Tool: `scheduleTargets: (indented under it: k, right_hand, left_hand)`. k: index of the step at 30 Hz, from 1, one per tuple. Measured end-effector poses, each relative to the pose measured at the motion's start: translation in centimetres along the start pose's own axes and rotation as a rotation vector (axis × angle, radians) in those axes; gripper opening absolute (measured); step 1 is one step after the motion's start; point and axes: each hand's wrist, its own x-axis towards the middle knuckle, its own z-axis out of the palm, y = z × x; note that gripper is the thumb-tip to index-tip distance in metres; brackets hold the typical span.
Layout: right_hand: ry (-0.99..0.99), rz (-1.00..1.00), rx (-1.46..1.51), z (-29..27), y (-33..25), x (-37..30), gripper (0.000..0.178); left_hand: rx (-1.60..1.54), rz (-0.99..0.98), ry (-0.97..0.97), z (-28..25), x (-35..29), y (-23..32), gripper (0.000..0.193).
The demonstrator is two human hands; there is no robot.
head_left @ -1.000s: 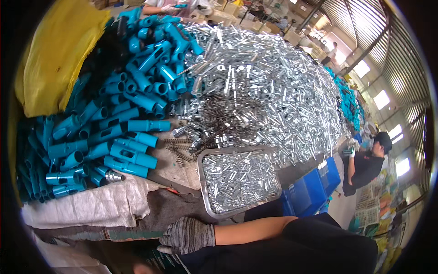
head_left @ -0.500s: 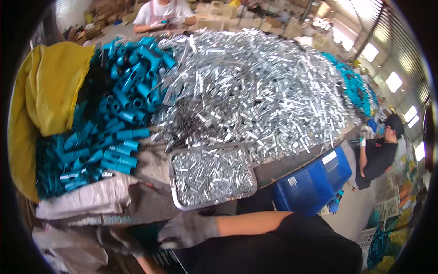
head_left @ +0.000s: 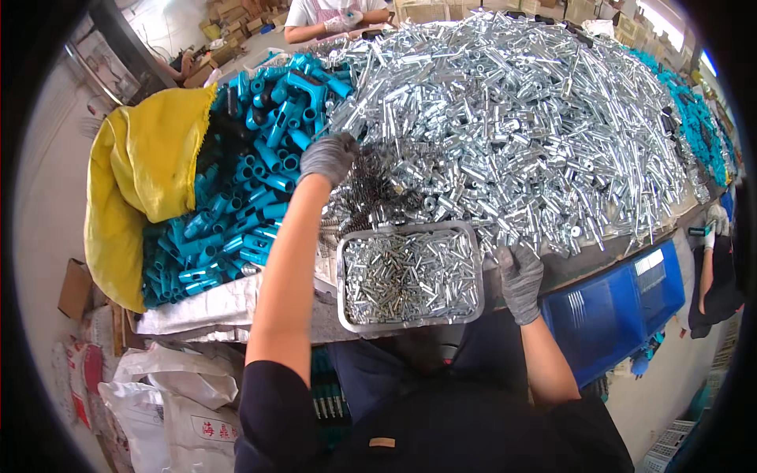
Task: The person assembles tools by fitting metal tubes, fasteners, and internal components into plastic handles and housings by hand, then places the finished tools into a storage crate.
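My left hand (head_left: 327,160), in a grey knit glove, reaches across the table to where the teal plastic tubes (head_left: 268,154) meet the heap of silvery metal parts (head_left: 505,118). Its fingers are curled, and whatever is in them is hidden. Just beside it lies a tangle of dark springs (head_left: 374,189). My right hand (head_left: 520,285), gloved alike, is at the near edge of the metal heap, right of the tray. Its fingers are bent together, and I cannot make out what they hold. Between my arms sits a clear-rimmed tray (head_left: 339,288) full of small metal pins (head_left: 410,276).
A yellow sack (head_left: 146,169) spills teal tubes at the left. Blue bins (head_left: 603,319) stand off the table's right edge. White sacks (head_left: 173,394) are low at the left. One co-worker (head_left: 335,17) is across the table, another (head_left: 714,276) at the far right.
Both hands have come up from low at the left, below the table edge. The left went forward to the springs, the right across to the tray's right side. My view has turned.
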Motion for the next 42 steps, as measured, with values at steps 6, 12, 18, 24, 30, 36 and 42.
scheduleTargets:
  k: [6,12,18,24,30,36,42]
  right_hand:
    - [-0.037,-0.083,-0.016,-0.2,1.2,-0.5,0.026]
    - [-0.143,0.019,0.126,-0.1,0.5,0.0,0.022]
    - [-0.010,-0.304,0.040,1.9,-5.8,3.4,0.039]
    - [-0.053,-0.022,0.201,1.9,-2.6,1.5,0.031]
    - [-0.011,0.280,0.266,1.6,1.7,-1.6,0.024]
    - [-0.054,0.263,0.247,1.6,2.7,-1.3,0.025]
    - [-0.064,0.321,0.343,0.8,1.7,-0.9,0.024]
  left_hand:
    - [0.227,-0.054,-0.066,1.5,1.8,1.5,0.034]
    - [0.375,0.025,0.473,-4.8,-3.6,1.0,0.027]
    - [0.104,0.704,0.426,-7.2,-10.9,9.7,0.010]
    - [-0.073,0.637,-0.113,-6.7,-7.3,18.2,0.032]
    - [0.088,0.408,0.007,-2.4,10.0,19.7,0.051]
    - [0.086,0.551,0.334,3.6,14.4,17.5,0.045]
    - [0.065,0.665,0.190,1.5,10.5,13.4,0.035]
